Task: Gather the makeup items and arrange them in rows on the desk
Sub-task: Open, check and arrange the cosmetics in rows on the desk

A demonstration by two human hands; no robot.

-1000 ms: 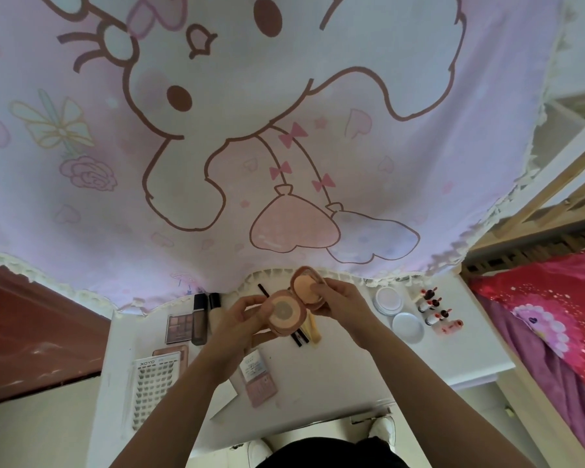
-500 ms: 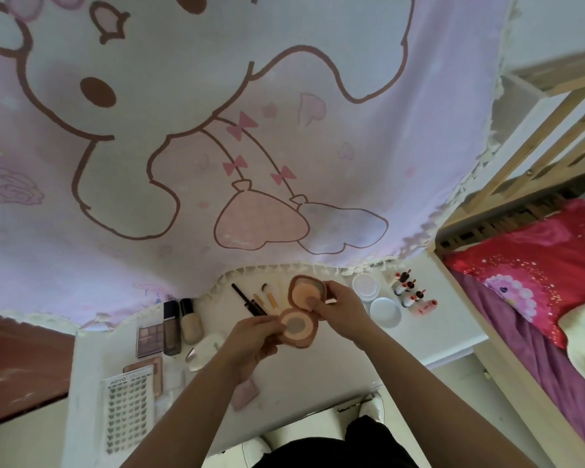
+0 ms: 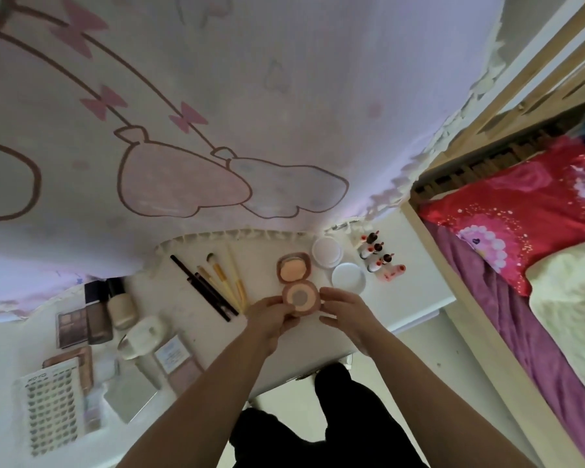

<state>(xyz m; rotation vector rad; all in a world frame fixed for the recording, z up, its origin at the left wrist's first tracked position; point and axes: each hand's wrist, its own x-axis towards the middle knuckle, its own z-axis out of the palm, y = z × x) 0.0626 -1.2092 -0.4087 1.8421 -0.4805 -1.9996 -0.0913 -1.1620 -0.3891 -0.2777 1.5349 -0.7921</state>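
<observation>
An open round pink powder compact [image 3: 299, 297] lies low over the white desk [image 3: 409, 298], its lid with a peach puff [image 3: 293, 268] tipped back flat toward the curtain. My left hand [image 3: 270, 315] grips the compact's base from the left and below. On the compact's right, my right hand [image 3: 347, 309] has its fingers spread, one fingertip at the rim. Yellow-handled brushes [image 3: 224, 279] and black pencils [image 3: 203, 289] lie side by side to the left. Two white round jars [image 3: 326, 253] [image 3: 348, 278] and small dark-capped bottles [image 3: 375, 255] stand to the right.
At the desk's left are foundation bottles [image 3: 119, 303], an eyeshadow palette [image 3: 71, 326], a white case [image 3: 143, 335], a pink card [image 3: 180, 363], a mirror [image 3: 132, 397] and a lash tray [image 3: 53, 411]. A cartoon curtain [image 3: 217, 130] hangs over the back edge. A wooden bed [image 3: 520, 238] stands on the right.
The open compact has come down from mid-air to the desk beside the white jars. My right hand has let go of the lid and moved to the base's right side.
</observation>
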